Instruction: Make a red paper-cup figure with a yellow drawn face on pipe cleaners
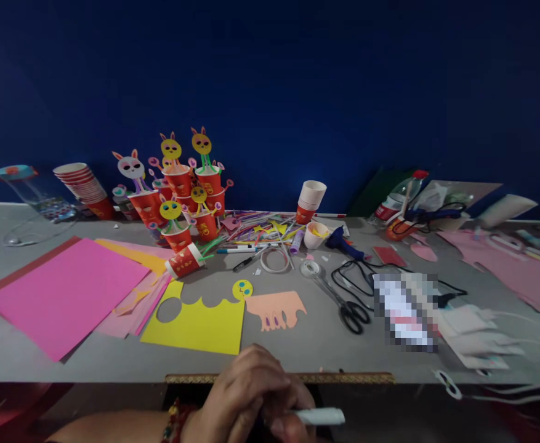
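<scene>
At the table's front edge, my left hand is closed, its fingers curled over my right hand. What lies under those fingers is hidden. My right hand grips a marker, whose pale, capped-looking end sticks out to the right. Just beyond my hands lies a yellow sheet with round cut-outs. On its upper right corner is a small yellow disc with a drawn face. Beside it lies a peach paper scrap with ear-like shapes drawn and cut. Black-handled scissors lie further right.
Red cups with rabbit heads stand at back left, near pink sheets. Pipe cleaners, a tape roll, stacked cups, a blue glue gun and a bottle fill the back. Cables and pink cloth lie right.
</scene>
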Demonstrator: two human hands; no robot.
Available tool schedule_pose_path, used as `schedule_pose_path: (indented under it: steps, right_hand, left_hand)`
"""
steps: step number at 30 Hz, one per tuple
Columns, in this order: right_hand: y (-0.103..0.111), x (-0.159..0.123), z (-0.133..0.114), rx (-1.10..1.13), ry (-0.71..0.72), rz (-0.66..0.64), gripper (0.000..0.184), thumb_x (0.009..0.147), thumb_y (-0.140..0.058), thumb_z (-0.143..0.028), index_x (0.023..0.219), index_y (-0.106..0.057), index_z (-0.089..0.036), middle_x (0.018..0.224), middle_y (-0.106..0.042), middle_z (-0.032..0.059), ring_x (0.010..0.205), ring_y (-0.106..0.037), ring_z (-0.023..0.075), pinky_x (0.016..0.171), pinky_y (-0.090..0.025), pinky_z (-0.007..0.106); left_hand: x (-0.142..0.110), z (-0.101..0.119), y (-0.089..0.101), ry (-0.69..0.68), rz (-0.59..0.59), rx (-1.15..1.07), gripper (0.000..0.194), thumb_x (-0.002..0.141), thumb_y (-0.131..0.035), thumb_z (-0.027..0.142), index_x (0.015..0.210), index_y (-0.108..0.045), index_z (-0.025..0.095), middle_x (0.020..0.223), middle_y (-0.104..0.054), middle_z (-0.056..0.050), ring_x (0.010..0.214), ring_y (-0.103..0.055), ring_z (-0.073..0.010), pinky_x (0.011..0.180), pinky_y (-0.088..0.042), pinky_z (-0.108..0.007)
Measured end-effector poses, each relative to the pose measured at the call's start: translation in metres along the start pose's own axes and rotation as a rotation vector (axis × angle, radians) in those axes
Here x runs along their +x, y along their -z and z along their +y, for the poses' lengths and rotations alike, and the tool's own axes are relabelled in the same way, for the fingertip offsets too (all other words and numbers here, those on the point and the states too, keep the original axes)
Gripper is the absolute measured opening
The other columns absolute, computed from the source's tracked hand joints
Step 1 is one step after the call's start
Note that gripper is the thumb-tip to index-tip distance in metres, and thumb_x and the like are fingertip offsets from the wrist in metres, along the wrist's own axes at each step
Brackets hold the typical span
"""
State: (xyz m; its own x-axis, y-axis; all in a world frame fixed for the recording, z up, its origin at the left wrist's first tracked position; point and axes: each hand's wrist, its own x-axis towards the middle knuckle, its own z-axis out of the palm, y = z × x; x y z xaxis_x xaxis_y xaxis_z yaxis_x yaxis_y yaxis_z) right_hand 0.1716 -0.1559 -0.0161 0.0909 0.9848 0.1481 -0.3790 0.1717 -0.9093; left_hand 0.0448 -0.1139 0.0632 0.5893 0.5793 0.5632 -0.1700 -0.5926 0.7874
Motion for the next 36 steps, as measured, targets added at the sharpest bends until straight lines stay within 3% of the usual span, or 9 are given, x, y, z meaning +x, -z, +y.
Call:
schedule_pose_path:
  steps: [3,8,12,14,17,20,27,33,36]
  right_hand:
    - [-0.008,0.016,-0.014,0.151,0.045,0.054,0.043,0.07,-0.066,-0.049,0.048,-0.038,-0.023,0.048,-0.035,-0.0029,0.046,-0.031,0.0145,0.048,-0.036,0.032]
    - [0.004,0.05,-0.03,0.041,-0.306,0.11,0.021,0.072,-0.071,-0.035,0.068,-0.056,-0.021,0.057,-0.048,-0.0056,0.05,-0.038,0.01,0.046,-0.03,0.021]
    - [0.028,0.063,-0.036,-0.018,-0.436,0.033,0.052,0.078,-0.072,-0.055,0.117,-0.059,-0.023,0.065,-0.062,-0.0039,0.047,-0.046,0.0105,0.044,-0.031,0.019]
    - [0.047,0.065,-0.044,-0.114,-0.345,0.034,0.06,0.081,-0.067,-0.063,0.125,-0.057,-0.023,0.075,-0.069,0.0012,0.049,-0.049,0.012,0.044,-0.031,0.02]
    - [0.087,0.065,-0.064,-0.571,-0.057,0.118,0.039,0.086,-0.063,-0.057,0.099,-0.068,-0.021,0.079,-0.07,0.0053,0.06,-0.056,0.0164,0.051,-0.04,0.024]
    - [0.132,0.062,-0.082,-1.051,0.138,0.234,0.027,0.09,-0.058,-0.047,0.088,-0.069,-0.022,0.078,-0.069,0.0056,0.065,-0.061,0.0194,0.057,-0.045,0.027]
    - [0.201,0.058,-0.082,-1.591,0.297,0.262,0.028,0.095,-0.045,-0.041,0.098,-0.063,-0.021,0.1,-0.071,0.012,0.078,-0.069,0.0263,0.073,-0.053,0.039]
    - [0.199,0.06,-0.075,-1.667,0.357,0.262,0.029,0.097,-0.044,-0.043,0.104,-0.063,-0.021,0.107,-0.07,0.0125,0.088,-0.07,0.0276,0.075,-0.055,0.038]
    - [0.196,0.061,-0.074,-1.707,0.367,0.238,0.029,0.096,-0.045,-0.042,0.104,-0.064,-0.02,0.109,-0.07,0.0133,0.087,-0.069,0.028,0.077,-0.055,0.04]
  left_hand:
    - [0.002,-0.007,0.002,0.046,-0.051,0.109,0.037,0.106,-0.031,0.036,0.14,-0.045,0.027,0.117,-0.063,-0.012,0.108,-0.062,-0.0234,0.093,-0.053,-0.036]
    - [0.007,-0.037,0.014,0.195,-0.126,0.561,0.045,0.103,-0.044,0.031,0.146,-0.033,0.026,0.124,-0.065,-0.013,0.107,-0.065,-0.0244,0.092,-0.054,-0.036]
    - [0.03,-0.061,0.047,0.135,-0.298,0.86,0.031,0.1,-0.045,0.021,0.13,-0.054,0.022,0.095,-0.07,-0.007,0.083,-0.066,-0.0226,0.074,-0.053,-0.033]
    - [0.046,-0.073,0.071,0.103,-0.262,1.118,0.029,0.1,-0.041,0.016,0.122,-0.06,0.017,0.091,-0.07,-0.009,0.086,-0.065,-0.0257,0.079,-0.051,-0.038]
    - [0.066,-0.093,0.103,0.14,-0.238,1.411,0.023,0.098,-0.046,0.015,0.11,-0.066,0.014,0.094,-0.071,-0.012,0.091,-0.064,-0.029,0.086,-0.049,-0.044]
    - [0.076,-0.11,0.114,0.145,-0.24,1.462,0.023,0.093,-0.049,0.009,0.106,-0.068,0.012,0.096,-0.071,-0.015,0.095,-0.064,-0.0333,0.087,-0.047,-0.048]
    - [0.069,-0.106,0.083,0.149,-0.289,1.299,0.026,0.098,-0.05,0.02,0.119,-0.063,0.015,0.124,-0.065,-0.016,0.119,-0.056,-0.0331,0.101,-0.043,-0.049]
    - [0.05,-0.091,0.044,0.157,-0.51,0.903,0.066,0.085,-0.069,0.055,0.136,-0.051,0.017,0.132,-0.062,-0.013,0.124,-0.054,-0.0306,0.11,-0.038,-0.045]
    - [0.047,-0.088,0.038,0.21,-0.557,0.919,0.072,0.087,-0.069,0.048,0.144,-0.042,0.013,0.14,-0.057,-0.016,0.13,-0.05,-0.0323,0.116,-0.031,-0.049]
